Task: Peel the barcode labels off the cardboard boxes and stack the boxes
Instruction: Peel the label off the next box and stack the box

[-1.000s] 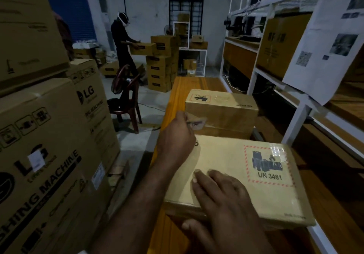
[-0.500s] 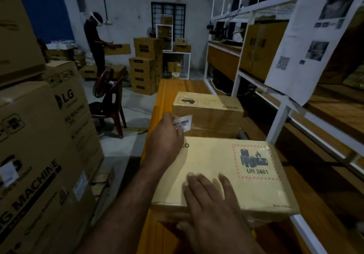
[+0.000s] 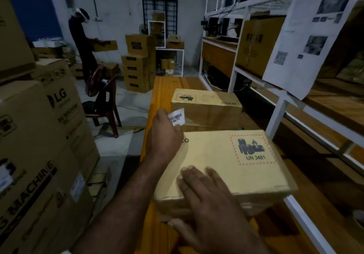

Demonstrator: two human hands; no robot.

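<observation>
One head-worn camera (wide-angle) looks forward and down along the wooden bench (image 3: 167,85), close above it.

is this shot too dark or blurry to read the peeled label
Head view: dim overall, shelves and far corners in shadow, edges bowed by the wide lens; the barcode label pinched in the left hand is bright and sharp enough to show bars and text ending A4-P19.

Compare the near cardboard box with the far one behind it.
The near box lies under the flat right hand; the far box is untouched. The near box's UN 3481 mark sits at its right and reads upright; the far box's sits at its left, upside down. Both are tan cardboard and bear that mark.
</observation>
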